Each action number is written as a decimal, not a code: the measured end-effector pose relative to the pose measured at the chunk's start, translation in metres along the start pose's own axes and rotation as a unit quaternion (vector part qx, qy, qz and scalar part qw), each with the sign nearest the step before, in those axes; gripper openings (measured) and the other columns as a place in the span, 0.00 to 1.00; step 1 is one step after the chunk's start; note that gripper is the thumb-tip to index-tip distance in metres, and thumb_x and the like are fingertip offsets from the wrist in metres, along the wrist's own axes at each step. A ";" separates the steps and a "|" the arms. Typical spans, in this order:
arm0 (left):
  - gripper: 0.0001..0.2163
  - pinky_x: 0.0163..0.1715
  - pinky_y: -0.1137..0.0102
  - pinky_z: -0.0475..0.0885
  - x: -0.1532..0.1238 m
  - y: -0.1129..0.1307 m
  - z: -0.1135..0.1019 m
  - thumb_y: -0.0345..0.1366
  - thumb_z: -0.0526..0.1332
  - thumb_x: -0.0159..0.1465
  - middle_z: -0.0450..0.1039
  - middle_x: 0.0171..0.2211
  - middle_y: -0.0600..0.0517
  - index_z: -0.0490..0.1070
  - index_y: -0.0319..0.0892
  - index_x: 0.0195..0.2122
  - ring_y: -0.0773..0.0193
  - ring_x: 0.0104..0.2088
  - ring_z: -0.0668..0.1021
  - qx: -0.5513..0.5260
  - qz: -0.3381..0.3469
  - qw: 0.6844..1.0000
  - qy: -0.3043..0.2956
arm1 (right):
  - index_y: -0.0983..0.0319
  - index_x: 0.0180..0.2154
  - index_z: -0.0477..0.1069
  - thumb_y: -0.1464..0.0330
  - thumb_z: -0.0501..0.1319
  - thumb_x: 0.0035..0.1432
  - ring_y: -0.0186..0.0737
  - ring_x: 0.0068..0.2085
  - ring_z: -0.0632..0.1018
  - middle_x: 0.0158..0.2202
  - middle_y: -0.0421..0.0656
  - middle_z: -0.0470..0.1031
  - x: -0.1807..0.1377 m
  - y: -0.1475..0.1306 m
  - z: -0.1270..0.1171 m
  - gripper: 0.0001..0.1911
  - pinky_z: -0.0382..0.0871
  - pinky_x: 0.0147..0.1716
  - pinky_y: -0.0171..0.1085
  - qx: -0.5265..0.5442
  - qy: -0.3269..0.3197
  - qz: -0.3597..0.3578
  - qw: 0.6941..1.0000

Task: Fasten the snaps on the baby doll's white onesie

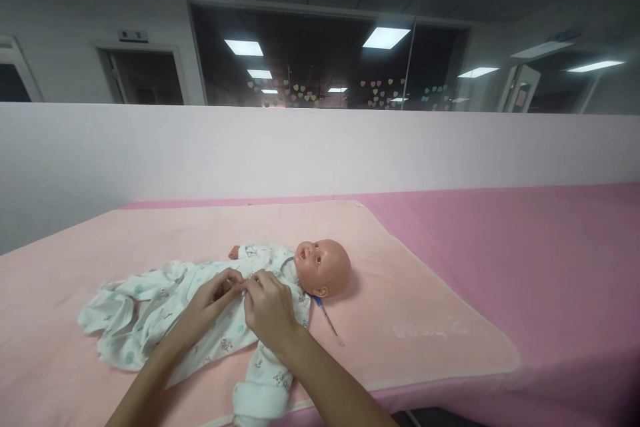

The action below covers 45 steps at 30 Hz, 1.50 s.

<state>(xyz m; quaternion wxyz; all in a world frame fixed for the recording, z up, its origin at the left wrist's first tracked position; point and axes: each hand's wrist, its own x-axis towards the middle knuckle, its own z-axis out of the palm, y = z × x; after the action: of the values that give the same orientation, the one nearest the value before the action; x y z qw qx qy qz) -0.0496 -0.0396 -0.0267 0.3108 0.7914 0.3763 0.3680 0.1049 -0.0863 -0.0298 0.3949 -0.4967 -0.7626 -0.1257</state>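
Note:
A baby doll [323, 267] lies on its back on a pale pink blanket [410, 293], head to the right. It wears a white printed romper [150, 307] that spreads loosely to the left. My left hand [213, 300] and my right hand [270, 307] meet over the doll's chest. Both pinch the front edges of the romper, fingers closed on the cloth. The doll's far hand [233, 253] shows beyond the sleeve. The near sleeve [260, 387] hangs toward the table edge.
A pink-covered table [550, 267] extends to the right. A thin clear tube [330, 325] lies beside the doll's neck. A low white partition wall [320, 147] runs behind the table, with dark glass windows above.

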 end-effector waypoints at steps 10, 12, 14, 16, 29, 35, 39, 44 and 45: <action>0.12 0.26 0.74 0.64 0.004 -0.009 -0.005 0.44 0.54 0.57 0.69 0.30 0.53 0.68 0.43 0.37 0.67 0.25 0.67 0.131 0.056 0.990 0.005 | 0.60 0.34 0.66 0.71 0.52 0.51 0.34 0.35 0.68 0.33 0.40 0.67 -0.002 -0.002 0.003 0.07 0.56 0.23 0.32 -0.012 -0.018 0.006 1.000; 0.11 0.27 0.73 0.64 0.004 -0.010 -0.005 0.44 0.54 0.58 0.69 0.31 0.53 0.68 0.43 0.36 0.67 0.25 0.68 0.147 0.058 0.987 0.003 | 0.60 0.34 0.66 0.70 0.52 0.52 0.34 0.35 0.68 0.33 0.40 0.67 -0.002 -0.002 0.003 0.07 0.57 0.24 0.32 -0.014 -0.020 0.005 1.000; 0.11 0.28 0.73 0.65 0.003 -0.009 -0.005 0.44 0.53 0.58 0.69 0.31 0.52 0.68 0.43 0.34 0.67 0.26 0.69 0.153 0.060 0.986 0.003 | 0.60 0.33 0.66 0.68 0.53 0.52 0.34 0.35 0.68 0.33 0.40 0.67 -0.002 -0.003 0.003 0.06 0.57 0.24 0.32 -0.018 -0.022 0.009 1.000; 0.11 0.29 0.73 0.66 0.002 -0.007 -0.004 0.44 0.53 0.59 0.70 0.32 0.52 0.69 0.43 0.33 0.67 0.27 0.69 0.157 0.064 0.986 0.009 | 0.60 0.32 0.66 0.67 0.53 0.53 0.34 0.35 0.67 0.33 0.40 0.67 -0.002 -0.003 0.002 0.06 0.57 0.24 0.32 -0.019 -0.024 0.014 0.999; 0.17 0.45 0.66 0.66 -0.030 0.003 -0.028 0.46 0.55 0.57 0.70 0.45 0.50 0.68 0.47 0.46 0.59 0.45 0.71 0.232 0.054 0.971 0.007 | 0.59 0.39 0.63 0.75 0.52 0.52 0.35 0.39 0.67 0.40 0.42 0.66 0.002 -0.008 -0.009 0.12 0.59 0.25 0.31 -0.065 -0.069 -0.055 0.994; 0.17 0.48 0.62 0.65 -0.037 0.002 -0.036 0.46 0.55 0.57 0.70 0.45 0.48 0.69 0.45 0.45 0.57 0.46 0.71 0.209 0.045 0.977 0.016 | 0.59 0.40 0.64 0.73 0.53 0.52 0.36 0.36 0.69 0.37 0.41 0.68 0.018 -0.020 -0.007 0.11 0.60 0.25 0.32 -0.037 -0.118 -0.097 0.988; 0.16 0.47 0.63 0.65 -0.036 0.004 -0.034 0.43 0.55 0.58 0.70 0.45 0.48 0.69 0.45 0.45 0.57 0.45 0.71 0.197 0.052 0.979 0.023 | 0.60 0.35 0.66 0.68 0.52 0.56 0.36 0.35 0.70 0.35 0.42 0.69 0.023 -0.022 -0.001 0.06 0.58 0.25 0.32 -0.035 -0.125 -0.088 0.988; 0.14 0.45 0.65 0.66 -0.037 0.008 -0.032 0.40 0.53 0.60 0.71 0.44 0.49 0.70 0.46 0.45 0.59 0.44 0.72 0.197 0.048 0.979 0.031 | 0.60 0.34 0.65 0.69 0.52 0.57 0.33 0.32 0.70 0.34 0.41 0.69 0.021 -0.020 0.005 0.05 0.55 0.24 0.32 -0.030 -0.106 -0.047 0.993; 0.14 0.45 0.66 0.66 -0.037 0.007 -0.032 0.40 0.53 0.60 0.71 0.43 0.49 0.70 0.47 0.45 0.59 0.43 0.73 0.198 0.044 0.978 0.039 | 0.60 0.34 0.65 0.69 0.52 0.57 0.32 0.32 0.70 0.33 0.40 0.69 0.021 -0.019 0.006 0.05 0.54 0.23 0.32 -0.028 -0.103 -0.036 0.994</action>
<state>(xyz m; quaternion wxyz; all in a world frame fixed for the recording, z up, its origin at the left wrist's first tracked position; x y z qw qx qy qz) -0.0892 -0.0669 -0.0171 0.1163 0.8382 0.4182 0.3301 0.0815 -0.0782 -0.0143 0.2952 -0.4904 -0.8127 -0.1089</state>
